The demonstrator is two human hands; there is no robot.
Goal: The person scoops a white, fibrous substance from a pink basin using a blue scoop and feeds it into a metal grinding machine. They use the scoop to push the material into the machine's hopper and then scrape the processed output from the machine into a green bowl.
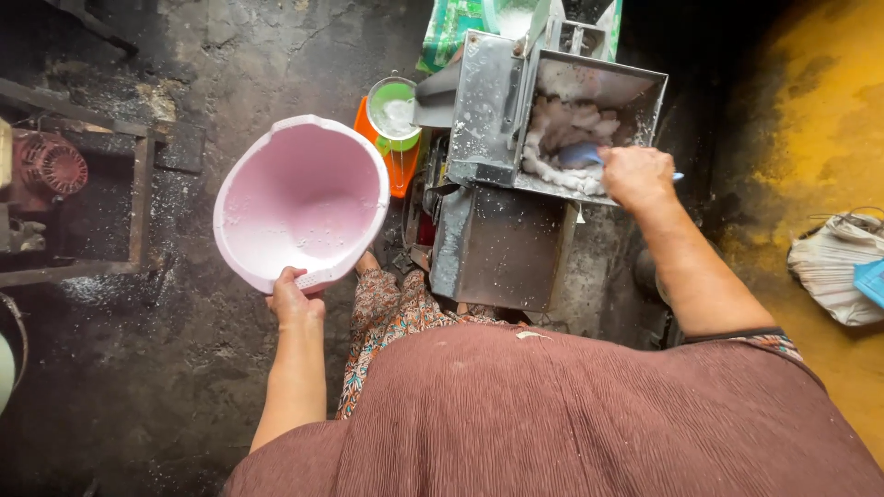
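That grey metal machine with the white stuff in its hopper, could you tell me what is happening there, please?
A person stands over the grey metal machine. The right hand reaches into its open hopper, holding a blue scoop pressed into the white, clumpy mass. The left hand holds a pink plastic basin by its rim, tilted and nearly empty, with only white specks inside. A green sieve holding white powder sits on an orange container beside the machine.

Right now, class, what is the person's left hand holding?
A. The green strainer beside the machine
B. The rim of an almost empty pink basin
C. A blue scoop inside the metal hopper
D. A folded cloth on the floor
B: the left hand grips the lower rim of the pink basin, which holds only a few white specks, while the right hand works in the metal hopper.
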